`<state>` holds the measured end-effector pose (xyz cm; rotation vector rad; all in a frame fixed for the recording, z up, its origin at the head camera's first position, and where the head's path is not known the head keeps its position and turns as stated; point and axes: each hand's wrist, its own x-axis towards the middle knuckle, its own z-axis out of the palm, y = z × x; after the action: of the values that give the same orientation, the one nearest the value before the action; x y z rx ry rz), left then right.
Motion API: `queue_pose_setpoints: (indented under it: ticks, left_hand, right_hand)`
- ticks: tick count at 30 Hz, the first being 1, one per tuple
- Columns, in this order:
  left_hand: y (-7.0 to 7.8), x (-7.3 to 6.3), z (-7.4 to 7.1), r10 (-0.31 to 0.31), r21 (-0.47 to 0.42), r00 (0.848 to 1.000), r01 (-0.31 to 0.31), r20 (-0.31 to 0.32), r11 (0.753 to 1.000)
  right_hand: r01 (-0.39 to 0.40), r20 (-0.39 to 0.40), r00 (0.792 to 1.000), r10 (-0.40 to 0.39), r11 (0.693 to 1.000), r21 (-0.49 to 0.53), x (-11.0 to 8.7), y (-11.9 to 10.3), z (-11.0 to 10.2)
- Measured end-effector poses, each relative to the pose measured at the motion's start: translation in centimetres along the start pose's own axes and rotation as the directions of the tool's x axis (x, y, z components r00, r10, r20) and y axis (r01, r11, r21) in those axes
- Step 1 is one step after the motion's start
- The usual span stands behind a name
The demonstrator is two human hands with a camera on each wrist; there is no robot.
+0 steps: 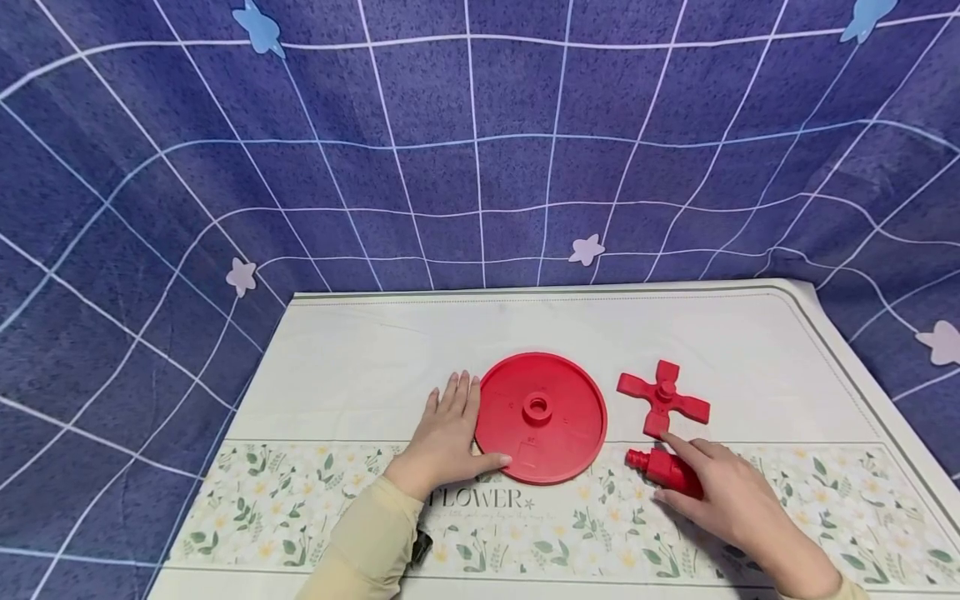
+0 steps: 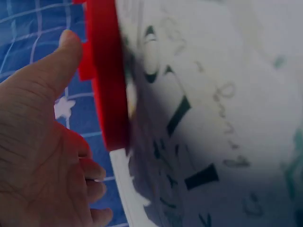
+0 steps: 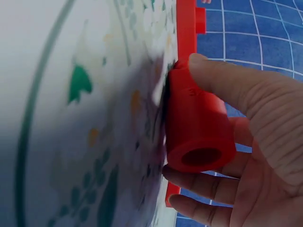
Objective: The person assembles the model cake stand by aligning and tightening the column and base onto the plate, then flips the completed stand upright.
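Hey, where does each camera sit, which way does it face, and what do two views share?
Head: on the person's head, facing forward and down at the table cover; the left hand and right hand show.
Left wrist: on that wrist, facing the edge of the red disc; the left hand's palm side shows.
Right wrist: on that wrist, facing the hollow end of the red tube; the right hand's palm side shows.
Shared: head and right wrist both show the red tube gripped.

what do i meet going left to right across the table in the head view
Left hand → red disc → red four-armed piece → right hand
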<state>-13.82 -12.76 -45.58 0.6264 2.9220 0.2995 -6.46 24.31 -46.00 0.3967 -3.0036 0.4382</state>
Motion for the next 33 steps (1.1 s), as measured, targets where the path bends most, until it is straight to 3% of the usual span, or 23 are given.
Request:
queue_pose_setpoints:
  ticks: [4,9,14,18,25,33]
  left_hand:
    - [0.4,0.6,0.4,-0.012,0.026,0.998,0.011,0.059,1.0]
    - [0.4,0.6,0.5,-0.032,-0.011,0.996,0.033,0.086,0.999]
    - [0.2,0.6,0.6,-0.029,-0.054,0.993,0.035,0.112,0.998]
    - [0.2,0.7,0.7,-0.034,-0.093,0.99,0.047,0.134,0.995]
    - [0.2,0.9,0.8,-0.041,-0.097,0.988,0.056,0.149,0.994]
    - [0.2,1.1,0.9,-0.05,-0.089,0.986,0.065,0.159,0.994]
  right_hand:
    - [-0.027,0.037,0.999,0.027,1.0,0.003,-0.1,0.3,0.2]
    - [-0.031,0.045,0.999,0.03,0.999,0.023,0.1,0.5,0.2]
    - [-0.055,0.05,0.998,0.048,0.988,0.147,0.3,0.4,-0.1]
    - [-0.07,0.012,0.997,0.07,0.954,0.292,0.3,0.4,-0.4]
    - [0.026,-0.174,0.983,0.053,0.906,0.423,1.4,0.1,-0.8]
    - [0.1,-0.192,0.981,0.01,0.826,0.555,3.7,-1.1,-1.6]
